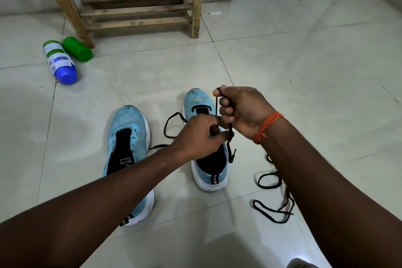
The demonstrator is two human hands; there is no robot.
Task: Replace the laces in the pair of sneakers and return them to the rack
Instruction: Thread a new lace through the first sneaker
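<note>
Two light-blue sneakers with white soles stand on the tiled floor, toes pointing away. The left sneaker (126, 150) has no lace in it. Over the right sneaker (199, 102) my right hand (241, 111) grips a black lace (217, 102) in its curled fingers and holds it up. My left hand (201, 135) pinches the same lace lower down, at the shoe's eyelets. A loop of that lace (174, 124) trails on the floor between the shoes. A second black lace (272, 193) lies loose on the floor to the right.
A wooden rack (139, 6) stands against the far wall. A white bottle with a blue cap (59, 62) and a green bottle (77, 49) lie on the floor beside its left leg. An orange thread band circles my right wrist (268, 125).
</note>
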